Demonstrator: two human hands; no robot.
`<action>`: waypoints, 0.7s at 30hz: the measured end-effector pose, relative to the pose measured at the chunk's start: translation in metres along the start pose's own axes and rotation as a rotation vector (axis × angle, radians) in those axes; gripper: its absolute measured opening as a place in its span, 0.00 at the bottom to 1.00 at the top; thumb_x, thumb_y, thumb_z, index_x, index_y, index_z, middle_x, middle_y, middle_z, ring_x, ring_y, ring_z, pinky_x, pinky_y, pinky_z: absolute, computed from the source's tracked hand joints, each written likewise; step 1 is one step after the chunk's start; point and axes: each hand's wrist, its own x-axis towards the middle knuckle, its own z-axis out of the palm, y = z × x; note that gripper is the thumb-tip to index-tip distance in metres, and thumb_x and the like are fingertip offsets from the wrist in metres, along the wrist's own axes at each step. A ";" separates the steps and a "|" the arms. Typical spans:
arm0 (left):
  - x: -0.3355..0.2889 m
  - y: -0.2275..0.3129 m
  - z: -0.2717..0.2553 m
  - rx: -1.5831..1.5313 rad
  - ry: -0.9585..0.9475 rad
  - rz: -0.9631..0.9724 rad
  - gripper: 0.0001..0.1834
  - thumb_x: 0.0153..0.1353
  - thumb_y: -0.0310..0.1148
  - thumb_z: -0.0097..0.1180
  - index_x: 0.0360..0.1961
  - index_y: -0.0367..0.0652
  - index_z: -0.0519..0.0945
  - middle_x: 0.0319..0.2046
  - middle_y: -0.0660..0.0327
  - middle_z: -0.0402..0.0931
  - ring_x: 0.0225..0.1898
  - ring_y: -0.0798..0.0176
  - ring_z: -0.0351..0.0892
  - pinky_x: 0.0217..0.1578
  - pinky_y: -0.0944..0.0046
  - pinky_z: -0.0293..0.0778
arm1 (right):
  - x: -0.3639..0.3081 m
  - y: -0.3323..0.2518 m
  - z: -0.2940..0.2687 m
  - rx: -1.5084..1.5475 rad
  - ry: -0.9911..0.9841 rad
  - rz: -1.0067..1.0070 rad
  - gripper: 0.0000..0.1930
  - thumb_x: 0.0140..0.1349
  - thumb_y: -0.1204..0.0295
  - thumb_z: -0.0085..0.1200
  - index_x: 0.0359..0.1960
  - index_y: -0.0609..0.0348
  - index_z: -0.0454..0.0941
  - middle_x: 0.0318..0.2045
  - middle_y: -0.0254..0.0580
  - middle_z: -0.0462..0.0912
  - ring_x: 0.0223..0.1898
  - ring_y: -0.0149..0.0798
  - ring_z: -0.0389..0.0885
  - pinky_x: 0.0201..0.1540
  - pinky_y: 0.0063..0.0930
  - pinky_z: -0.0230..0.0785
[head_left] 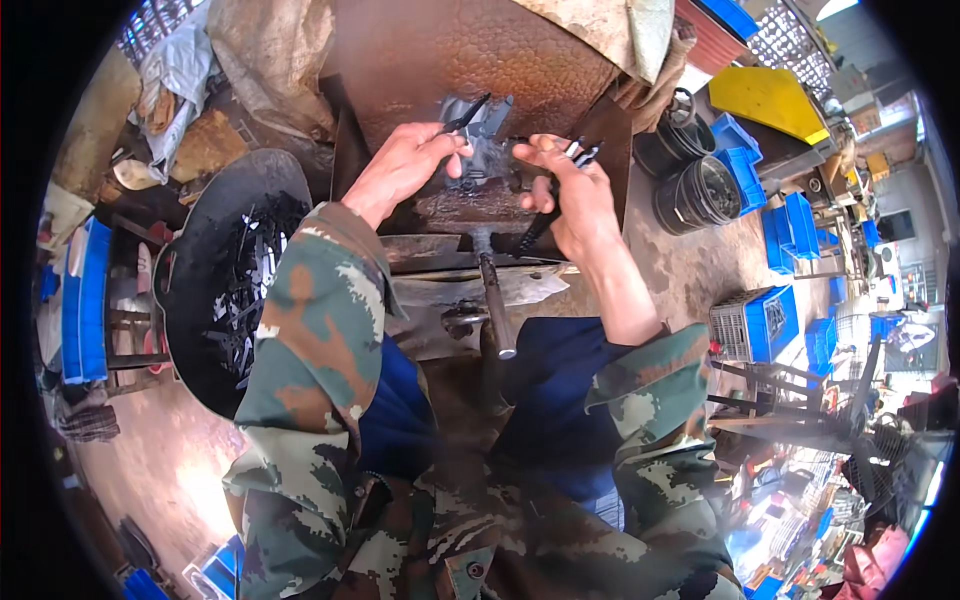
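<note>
My left hand (408, 168) is closed, thumb and fingers pinching a slim black pointed piece (466, 114) whose tip angles up and to the right. My right hand (578, 192) is curled around dark, narrow pieces (584, 153) with bright edges; their exact kind is unclear. Below its fingers, a dark ridged length (533, 232) sticks out. Between the hands stands a grey metal fixture (486, 125), partly blurred, in a brown rusty machine housing (470, 50). A round metal bar (493, 300) points from the housing toward my lap.
To the left, a big black basin (190, 290) holds many thin dark and shiny metal pieces (245, 290). Black buckets (697, 195) and blue crates (795, 225) stand on the right, near a yellow panel (765, 103). A fan (855, 425) is at the lower right.
</note>
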 end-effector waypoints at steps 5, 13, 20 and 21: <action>-0.024 0.031 0.006 -0.328 -0.084 -0.209 0.14 0.68 0.40 0.52 0.40 0.41 0.82 0.24 0.71 0.73 0.18 0.80 0.55 0.19 0.75 0.50 | -0.003 0.016 0.028 0.060 -0.062 -0.077 0.11 0.69 0.71 0.53 0.47 0.66 0.75 0.33 0.42 0.82 0.14 0.26 0.67 0.17 0.24 0.68; -0.020 0.018 0.003 -0.288 -0.045 -0.210 0.19 0.68 0.42 0.51 0.46 0.35 0.80 0.31 0.63 0.82 0.17 0.79 0.57 0.17 0.75 0.54 | -0.003 0.018 0.025 -0.080 -0.022 -0.152 0.10 0.68 0.70 0.55 0.42 0.66 0.77 0.26 0.40 0.81 0.12 0.24 0.67 0.16 0.24 0.67; -0.001 -0.038 -0.009 0.016 0.044 -0.351 0.16 0.65 0.35 0.43 0.50 0.42 0.75 0.28 0.67 0.74 0.18 0.76 0.56 0.18 0.72 0.54 | -0.008 0.011 0.009 -0.087 -0.014 -0.083 0.11 0.68 0.67 0.55 0.37 0.66 0.77 0.27 0.43 0.80 0.12 0.25 0.67 0.16 0.26 0.70; -0.006 -0.050 -0.020 0.121 0.016 -0.349 0.15 0.63 0.32 0.44 0.47 0.41 0.77 0.29 0.66 0.74 0.24 0.73 0.64 0.26 0.71 0.62 | -0.006 0.016 0.015 -0.054 -0.039 -0.055 0.11 0.68 0.67 0.55 0.36 0.65 0.76 0.27 0.43 0.80 0.12 0.26 0.67 0.17 0.26 0.71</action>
